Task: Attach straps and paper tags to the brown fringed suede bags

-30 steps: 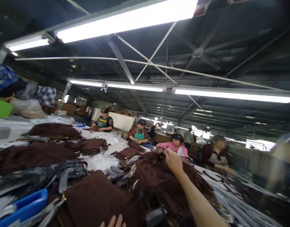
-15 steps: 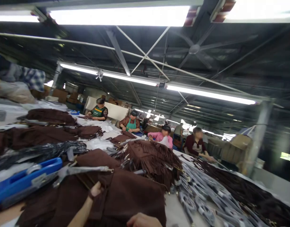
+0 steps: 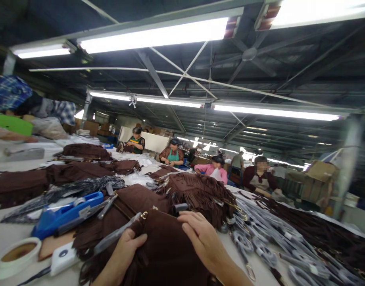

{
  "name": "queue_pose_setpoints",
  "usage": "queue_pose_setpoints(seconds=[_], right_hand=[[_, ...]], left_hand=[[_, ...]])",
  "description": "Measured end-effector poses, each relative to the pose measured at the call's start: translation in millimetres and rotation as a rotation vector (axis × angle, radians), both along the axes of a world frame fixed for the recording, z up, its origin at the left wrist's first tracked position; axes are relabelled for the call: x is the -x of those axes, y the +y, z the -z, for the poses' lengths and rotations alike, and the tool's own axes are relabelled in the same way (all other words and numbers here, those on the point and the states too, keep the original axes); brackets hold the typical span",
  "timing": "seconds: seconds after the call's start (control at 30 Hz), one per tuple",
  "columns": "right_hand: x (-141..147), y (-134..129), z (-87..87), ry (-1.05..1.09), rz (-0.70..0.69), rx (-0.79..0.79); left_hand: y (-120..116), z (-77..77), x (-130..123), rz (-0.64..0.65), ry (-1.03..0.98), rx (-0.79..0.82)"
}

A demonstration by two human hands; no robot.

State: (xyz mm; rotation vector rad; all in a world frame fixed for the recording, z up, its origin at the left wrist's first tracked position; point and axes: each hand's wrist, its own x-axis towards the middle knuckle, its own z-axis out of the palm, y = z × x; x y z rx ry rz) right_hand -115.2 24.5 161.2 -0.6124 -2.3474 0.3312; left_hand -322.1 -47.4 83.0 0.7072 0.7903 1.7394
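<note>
A dark brown suede bag (image 3: pixel 170 246) with a gold ring at its top corner lies in front of me. My left hand (image 3: pixel 127 248) closes on its left upper corner, thumb on the near side, beside a grey plastic-wrapped strap end (image 3: pixel 117 236). My right hand (image 3: pixel 202 236) rests over the upper right edge of the bag with fingers stretched out. Just beyond those fingertips is a small black object (image 3: pixel 181 207) whose kind I cannot make out. Another brown bag (image 3: pixel 141 198) lies behind, and fringed brown bags (image 3: pixel 197 188) are heaped farther back.
To the left are a blue tape dispenser (image 3: pixel 69 212), a tape roll (image 3: pixel 17 254) and a white device (image 3: pixel 63 256) with a cable. Wrapped grey straps with metal clasps (image 3: pixel 260 234) and dark brown strips (image 3: pixel 313 234) cover the right. Several people work across the table.
My right hand has moved up from the lower edge onto the bag's top edge. My left hand now grips the corner by the ring. The view has shifted left.
</note>
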Motion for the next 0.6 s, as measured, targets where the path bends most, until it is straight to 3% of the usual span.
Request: queue_pose_setpoints(seconds=[0.07,0.2,0.27,0.37,0.47,0.53,0.6], right_hand=[[11.4,1.4,-15.2,-0.045,-0.054,0.056],[32.8,1.3,-29.1,-0.139,-0.284,0.210],[37.7,-1.9,-36.7,-0.162,-0.350,0.204],[39.7,-9.6,-52.2,-0.181,-0.351,0.071],[33.3,-18.5,-63.1,-0.298,-0.294,-0.184],[18.4,-20.5,-58.8,-0.444,-0.240,-0.317],[-6.7,-15.8,-42.9,-0.563,-0.185,-0.327]], left_hand=[[-11.8,-1.6,-4.6,-0.013,0.023,-0.036],[-27.6,-4.0,-9.9,-0.099,0.110,-0.099],[-34.6,-7.2,-11.1,-0.119,0.126,-0.102],[-43.7,-16.1,-11.5,-0.145,0.139,-0.100],[-49.5,-26.7,-4.8,-0.187,0.173,-0.078],[-52.5,-31.3,7.5,-0.229,0.161,-0.068],[-56.6,-31.9,24.5,-0.288,0.113,-0.047]])
